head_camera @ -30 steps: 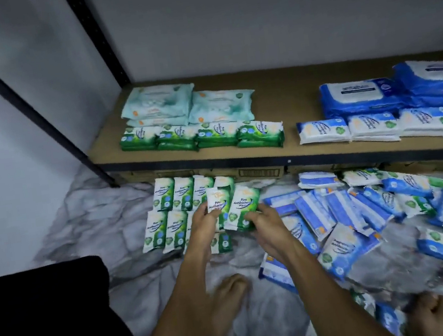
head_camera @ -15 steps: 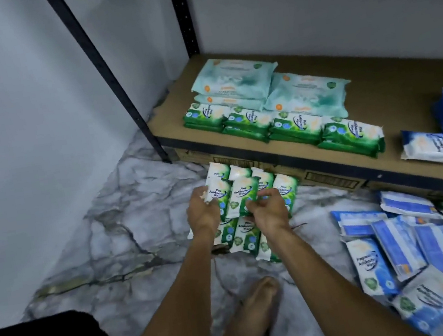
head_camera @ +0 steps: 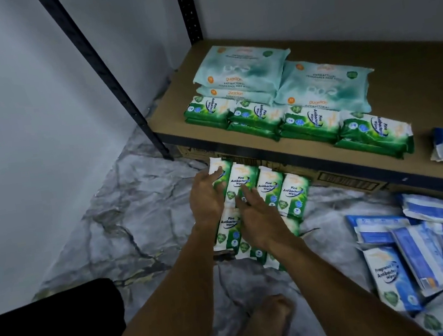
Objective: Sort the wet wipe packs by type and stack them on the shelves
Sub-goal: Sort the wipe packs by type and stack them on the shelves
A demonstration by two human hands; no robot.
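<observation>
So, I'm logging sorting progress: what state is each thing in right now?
Floor green packs, lying in rows, unshelved.
Shelf green packs, stacked along the front edge.
Pale teal packs, stacked behind them.
Blue packs, loose heap on floor.
Left hand, on leftmost floor pack, grip unclear.
Right hand, fingers straight, touching floor packs.

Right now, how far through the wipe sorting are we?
Done: pale teal wipe packs and green pine wipe packs are stacked on the brown wooden shelf. In hand: left hand and right hand touch more green packs on the marble floor. Left: those, plus the loose blue packs.
</observation>
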